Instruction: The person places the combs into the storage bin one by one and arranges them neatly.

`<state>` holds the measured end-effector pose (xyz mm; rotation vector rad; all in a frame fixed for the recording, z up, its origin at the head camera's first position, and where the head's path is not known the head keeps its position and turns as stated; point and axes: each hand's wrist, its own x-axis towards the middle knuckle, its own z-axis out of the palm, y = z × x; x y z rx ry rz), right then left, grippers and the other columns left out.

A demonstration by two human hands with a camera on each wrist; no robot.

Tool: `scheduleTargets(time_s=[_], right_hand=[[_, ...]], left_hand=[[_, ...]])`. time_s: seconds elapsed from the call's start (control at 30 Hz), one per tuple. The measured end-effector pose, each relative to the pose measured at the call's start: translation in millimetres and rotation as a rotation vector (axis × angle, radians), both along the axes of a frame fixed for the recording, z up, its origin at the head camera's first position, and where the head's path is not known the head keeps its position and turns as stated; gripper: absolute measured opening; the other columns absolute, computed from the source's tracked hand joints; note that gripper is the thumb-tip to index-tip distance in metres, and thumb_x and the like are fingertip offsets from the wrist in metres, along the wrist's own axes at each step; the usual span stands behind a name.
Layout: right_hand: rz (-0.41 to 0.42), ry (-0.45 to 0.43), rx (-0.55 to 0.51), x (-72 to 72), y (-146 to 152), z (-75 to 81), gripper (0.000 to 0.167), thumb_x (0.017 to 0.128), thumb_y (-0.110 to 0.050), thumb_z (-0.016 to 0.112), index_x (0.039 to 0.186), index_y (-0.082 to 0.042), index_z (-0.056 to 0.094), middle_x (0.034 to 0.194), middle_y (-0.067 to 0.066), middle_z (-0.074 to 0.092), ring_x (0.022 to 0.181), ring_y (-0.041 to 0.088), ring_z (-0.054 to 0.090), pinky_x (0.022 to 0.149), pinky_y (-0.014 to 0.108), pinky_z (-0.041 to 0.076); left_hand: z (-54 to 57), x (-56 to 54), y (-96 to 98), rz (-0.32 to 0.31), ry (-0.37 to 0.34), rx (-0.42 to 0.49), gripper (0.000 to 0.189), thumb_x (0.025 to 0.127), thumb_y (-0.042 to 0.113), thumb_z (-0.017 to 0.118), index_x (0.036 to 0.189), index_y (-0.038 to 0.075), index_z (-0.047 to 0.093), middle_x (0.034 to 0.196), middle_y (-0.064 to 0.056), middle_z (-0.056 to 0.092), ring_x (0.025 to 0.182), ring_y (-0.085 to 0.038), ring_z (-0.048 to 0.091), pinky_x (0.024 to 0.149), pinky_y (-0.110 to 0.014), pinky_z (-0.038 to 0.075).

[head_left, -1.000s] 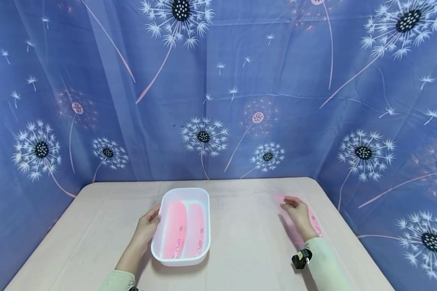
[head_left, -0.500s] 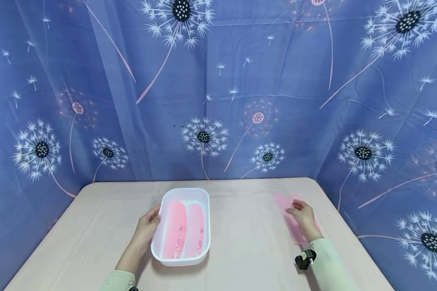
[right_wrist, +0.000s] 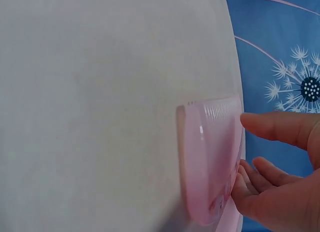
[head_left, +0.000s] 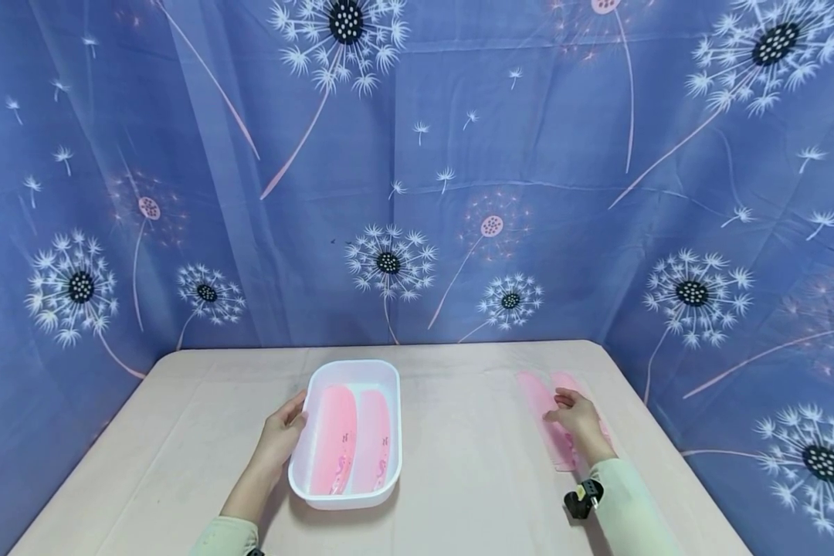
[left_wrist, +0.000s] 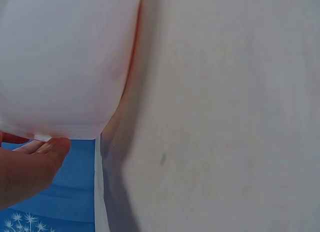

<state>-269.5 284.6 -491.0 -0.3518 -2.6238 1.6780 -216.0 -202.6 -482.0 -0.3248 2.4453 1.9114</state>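
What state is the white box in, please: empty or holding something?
Holding something: the head view shows two pink combs side by side inside the white box.

From my end, the tub (head_left: 344, 500) looks like smooth plastic with a soft sheen. I see 4 combs (head_left: 338, 432) in plastic, the one in the right wrist view translucent and glossy. The tablecloth (head_left: 466, 448) looks matt and fairly smooth; the curtain (head_left: 285, 255) reads as softly creased printed cloth.

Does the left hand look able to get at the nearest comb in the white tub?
Probably yes, after releasing its hold: the left hand grips the white tub, whose open top leaves the nearest comb uncovered.
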Motion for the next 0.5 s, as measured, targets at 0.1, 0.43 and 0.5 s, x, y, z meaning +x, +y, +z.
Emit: scheduleTargets(time_s=[0.1, 0.43, 0.5], right_hand=[[0.016, 0.023, 0.063, 0.2, -1.4, -0.4, 0.068, 0.075, 0.009, 0.067, 0.136, 0.014, 0.038, 0.133, 0.034, 0.045, 0.121, 0.044, 0.044, 0.086, 0.027, 0.051], [0.016, 0.037, 0.188, 0.7, -6.0, -1.3, 0.070, 0.069, 0.009, 0.070, 0.134, 0.013, 0.042, 0.126, 0.034, 0.050, 0.112, 0.044, 0.050, 0.091, 0.044, 0.051], [0.011, 0.030, 0.210, 1.1, -5.6, -1.3, 0.069, 0.069, 0.007, 0.071, 0.133, 0.012, 0.045, 0.121, 0.034, 0.052, 0.103, 0.040, 0.053, 0.080, 0.036, 0.054]], left_hand=[[0.5, -0.3, 0.2, 0.000, 0.003, 0.000, 0.050, 0.101, 0.012, 0.039, 0.150, 0.007, 0.030, 0.151, -0.022, 0.030, 0.141, -0.041, 0.023, 0.115, -0.051, 0.025], [-1.0, 0.7, -0.6, -0.012, 0.017, -0.001, 0.050, 0.101, 0.011, 0.039, 0.150, 0.006, 0.029, 0.152, -0.023, 0.030, 0.141, -0.041, 0.025, 0.115, -0.050, 0.026], [-1.0, 0.6, -0.6, -0.013, 0.017, 0.001, 0.051, 0.101, 0.011, 0.039, 0.150, 0.005, 0.028, 0.152, -0.023, 0.030, 0.140, -0.041, 0.025, 0.115, -0.050, 0.026]])
